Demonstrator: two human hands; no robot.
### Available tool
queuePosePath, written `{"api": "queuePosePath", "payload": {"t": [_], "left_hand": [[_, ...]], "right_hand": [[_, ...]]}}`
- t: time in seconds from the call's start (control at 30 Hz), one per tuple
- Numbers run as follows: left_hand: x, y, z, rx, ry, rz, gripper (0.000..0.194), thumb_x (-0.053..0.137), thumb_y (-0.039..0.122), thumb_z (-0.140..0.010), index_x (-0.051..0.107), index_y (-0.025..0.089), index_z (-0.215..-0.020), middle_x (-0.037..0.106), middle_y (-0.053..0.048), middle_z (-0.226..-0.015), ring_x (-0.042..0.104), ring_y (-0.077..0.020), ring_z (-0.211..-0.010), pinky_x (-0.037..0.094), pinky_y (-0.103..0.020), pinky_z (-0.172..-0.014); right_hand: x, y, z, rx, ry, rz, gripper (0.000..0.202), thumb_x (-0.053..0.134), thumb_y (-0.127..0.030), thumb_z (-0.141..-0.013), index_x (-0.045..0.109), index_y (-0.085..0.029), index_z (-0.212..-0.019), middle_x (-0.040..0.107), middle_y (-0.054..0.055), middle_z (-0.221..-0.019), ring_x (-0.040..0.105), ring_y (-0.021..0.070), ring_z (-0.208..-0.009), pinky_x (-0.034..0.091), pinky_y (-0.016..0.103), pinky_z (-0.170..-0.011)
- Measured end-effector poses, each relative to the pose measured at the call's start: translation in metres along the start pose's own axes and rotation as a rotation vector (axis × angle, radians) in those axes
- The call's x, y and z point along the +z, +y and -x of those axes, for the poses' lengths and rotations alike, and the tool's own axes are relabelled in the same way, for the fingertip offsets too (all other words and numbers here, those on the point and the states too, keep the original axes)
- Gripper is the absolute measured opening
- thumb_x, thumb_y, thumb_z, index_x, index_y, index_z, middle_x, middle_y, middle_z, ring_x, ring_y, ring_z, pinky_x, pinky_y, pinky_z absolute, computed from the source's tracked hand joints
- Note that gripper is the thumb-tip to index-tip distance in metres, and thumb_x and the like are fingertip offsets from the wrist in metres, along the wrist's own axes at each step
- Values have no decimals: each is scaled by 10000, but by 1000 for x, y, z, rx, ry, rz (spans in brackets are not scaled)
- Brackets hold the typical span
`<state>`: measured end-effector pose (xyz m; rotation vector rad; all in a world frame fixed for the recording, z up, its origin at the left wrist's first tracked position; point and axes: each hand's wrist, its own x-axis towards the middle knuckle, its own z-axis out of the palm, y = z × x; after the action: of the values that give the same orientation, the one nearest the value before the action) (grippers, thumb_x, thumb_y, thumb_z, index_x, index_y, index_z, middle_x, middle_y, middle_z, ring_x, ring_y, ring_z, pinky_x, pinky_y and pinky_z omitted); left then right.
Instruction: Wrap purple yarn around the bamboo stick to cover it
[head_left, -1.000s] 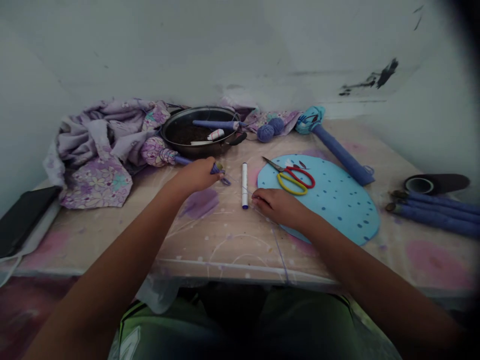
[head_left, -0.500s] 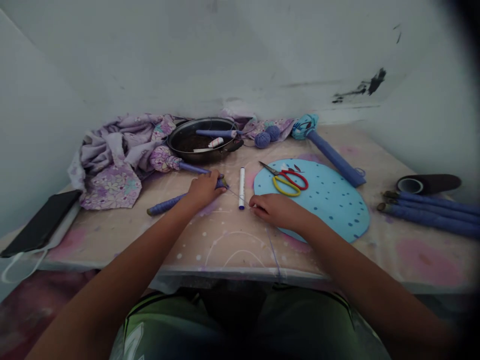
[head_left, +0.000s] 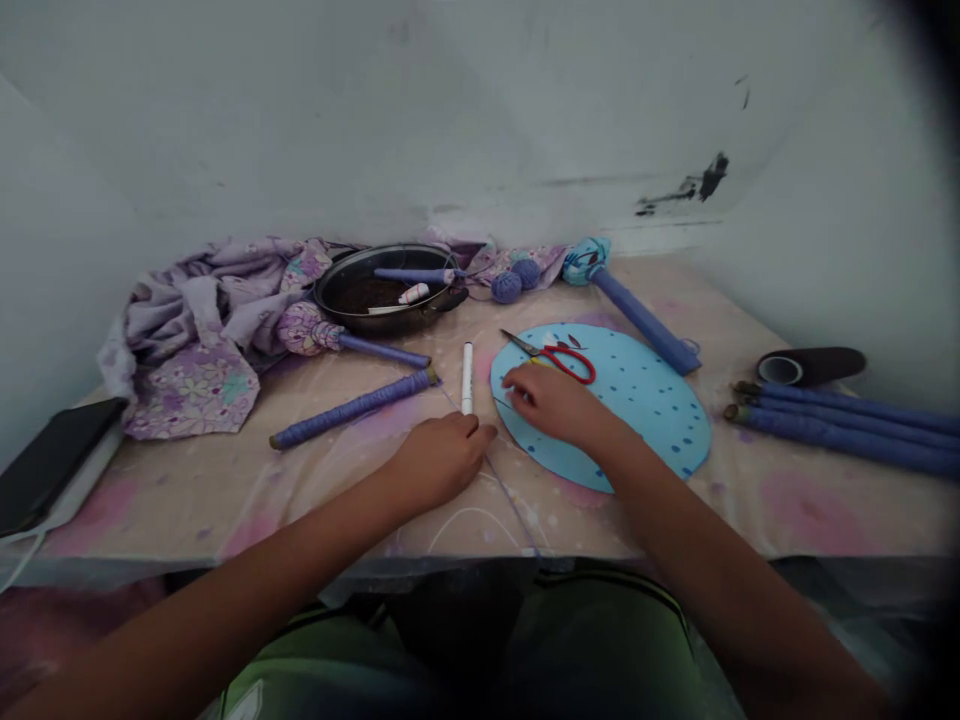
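Note:
My left hand (head_left: pixel 441 462) is closed at the lower end of a white marker (head_left: pixel 467 378), its fingertips pinching purple yarn (head_left: pixel 514 505). This strand runs from the end of a yarn-wrapped stick (head_left: pixel 352 408), under the hand, to the table's front edge. My right hand (head_left: pixel 553 402) is over a light blue spotted oval sheet (head_left: pixel 645 420), its fingers curled inward; whatever is in them is hidden. Just beyond it lie scissors (head_left: pixel 571 366) with a red handle loop; the yellow loop is mostly covered by the hand.
Patterned cloth (head_left: pixel 195 350) is heaped at left beside a black notebook-like item (head_left: pixel 56 465). Behind stand a black pan (head_left: pixel 341 310) and yarn balls (head_left: pixel 506 287). A cloth-headed purple stick (head_left: pixel 645 320) lies behind the sheet; several wrapped sticks (head_left: pixel 840 430) and a dark tube (head_left: pixel 814 366) lie right.
My left hand has let go of the wrapped stick and come down and right onto the yarn by the marker. My right hand has moved up toward the scissors. The view has shifted slightly.

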<state>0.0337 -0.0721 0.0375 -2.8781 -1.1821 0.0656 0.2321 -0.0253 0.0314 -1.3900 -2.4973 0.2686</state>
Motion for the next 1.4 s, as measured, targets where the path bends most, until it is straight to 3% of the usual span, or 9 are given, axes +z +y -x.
{"api": "queuePosePath", "payload": {"t": [0.1,0.3,0.43,0.67,0.8,0.9,1.07,1.2,1.4], "left_hand": [[0,7,-4,50,-13,-14,233,383,203,-868,572,151,-995,623,-100,-863,611,-228,-786,478,-337,-623],[14,8,-15,101,-85,26,206,392,220,-862,533,140,-989,617,-114,-886,622,-246,-748,501,-378,-603],[22,5,-15,118,-53,60,191,401,204,-859,527,133,-984,606,-119,-904,609,-250,-815,506,-390,-674],[23,-6,-3,188,-27,159,150,418,186,-863,549,153,-928,590,-106,-943,564,-203,-800,480,-353,-704],[35,-7,-4,186,60,169,92,461,163,-847,547,161,-878,599,-67,-872,555,-187,-761,452,-318,-658],[44,-6,-4,167,186,190,98,452,172,-864,548,172,-879,601,-43,-851,548,-171,-741,426,-301,-639],[47,-7,2,147,378,121,111,454,198,-868,555,209,-914,567,-1,-698,509,-164,-630,337,-291,-548],[45,-7,7,179,531,82,106,455,186,-865,541,200,-925,565,8,-676,497,-157,-613,324,-301,-560],[42,-8,11,217,621,107,115,468,181,-869,546,178,-954,612,-15,-779,533,-143,-695,364,-286,-615]], "right_hand": [[-3,26,-4,246,154,103,270,450,-207,-863,581,-88,-1066,618,174,-1043,561,253,-988,406,351,-844],[6,56,-13,488,-55,280,463,528,-306,-850,517,-11,-1206,516,278,-1256,518,323,-1135,427,375,-844],[4,58,-15,466,-121,273,303,521,-279,-852,622,-74,-1050,649,218,-1038,607,286,-974,446,345,-767],[-4,56,-8,331,-90,186,209,448,-243,-861,611,-113,-844,655,136,-852,610,231,-789,429,330,-727],[0,54,-11,295,55,-25,172,458,-275,-859,564,-144,-890,635,89,-823,587,209,-753,426,310,-701],[7,53,-14,280,40,-83,154,479,-240,-829,542,-143,-930,628,94,-833,579,212,-749,423,307,-678],[6,48,-9,281,86,-323,446,498,-337,-829,436,-141,-1224,599,54,-794,569,190,-668,453,313,-633],[-1,33,-4,310,125,-522,531,588,-433,-775,457,-179,-1222,596,65,-880,588,205,-749,488,356,-712],[-11,9,1,270,-159,-805,808,684,-454,-698,316,-173,-1361,562,61,-900,567,195,-827,487,331,-741]]}}
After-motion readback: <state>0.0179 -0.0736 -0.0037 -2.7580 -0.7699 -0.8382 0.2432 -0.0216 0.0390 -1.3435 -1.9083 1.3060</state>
